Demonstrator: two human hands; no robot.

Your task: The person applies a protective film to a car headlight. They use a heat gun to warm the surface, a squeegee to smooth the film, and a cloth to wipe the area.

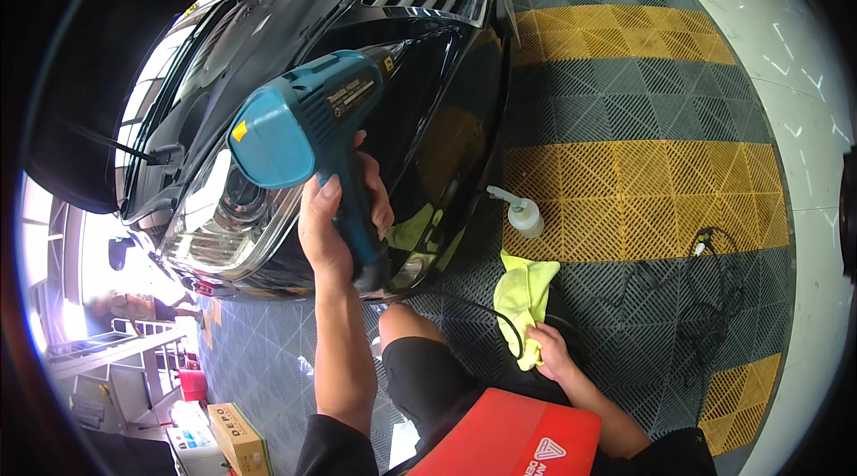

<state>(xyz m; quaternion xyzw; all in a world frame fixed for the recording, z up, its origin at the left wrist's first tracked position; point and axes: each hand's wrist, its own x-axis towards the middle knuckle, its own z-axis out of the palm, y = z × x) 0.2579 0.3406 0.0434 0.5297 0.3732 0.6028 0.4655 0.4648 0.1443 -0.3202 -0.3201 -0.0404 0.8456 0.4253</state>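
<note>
Nearest me, at the bottom middle of the frame, a red panel (509, 440) covers the person's front, above dark shorts (428, 382). Left of centre, the left hand (335, 208) is wrapped firmly around the handle of a teal heat gun (312, 110), holding it up in front of the car, its broad rear end facing us. Lower right of centre, the right hand (552, 353) has its fingers closed on the lower end of a yellow-green cloth (520, 293); a black cord (511, 322) curves beside it. Just above the cloth, a white spray bottle (527, 219) rests on the grey and yellow floor tiles (634, 182). The black car (446, 119) fills the upper left, its clear headlight (201, 226) just behind the gun. A tangled dark cable (728, 298) lies at right. Toward the lower left I see a cardboard box (239, 440), then a red container (191, 385), with white steps (134, 339) beyond.
</note>
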